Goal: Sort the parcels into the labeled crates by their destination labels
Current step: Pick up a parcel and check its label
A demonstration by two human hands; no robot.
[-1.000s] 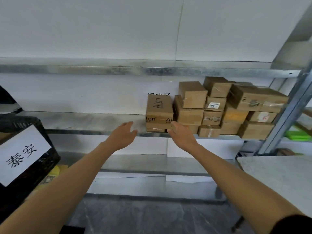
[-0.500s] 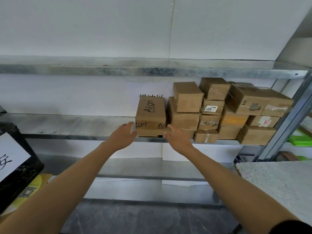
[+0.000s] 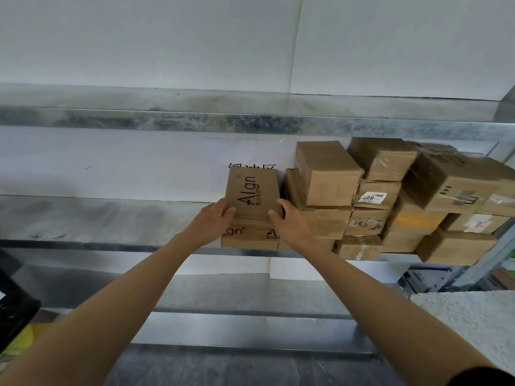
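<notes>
Backdrop: white wall (image 3: 167,37) behind a galvanised rack. An upper shelf (image 3: 250,121) runs above both grips, and the middle shelf (image 3: 97,218) carries the cardboard.
Left grip: the left grip (image 3: 211,221) clasps the near left corner of the top Align parcel (image 3: 252,192), with its fingers curled over the edge.
Right grip: the right grip (image 3: 289,221) clasps the near right corner of the same parcel, thumb on the top face. It sits in the narrow gap beside the neighbouring boxes.
Parcel held: it is caught between the two grips and lies on a second Align parcel (image 3: 248,235), which sits on the middle shelf just under both grips.
Beyond the grips: a paper sign (image 3: 252,166) is on the wall, its printed characters half hidden by the held parcel.
Right of the right grip: a stack of brown parcels (image 3: 328,176) stands just beside it, several boxes high. One of them, the labelled parcel (image 3: 376,195), shows a white sticker.
Below the arms: a lower shelf (image 3: 250,296) of the same metal.
Far down-left of the left grip: a black crate (image 3: 14,310), cut off by the edge of view.
Down-right of the right grip: a speckled table (image 3: 468,324).
</notes>
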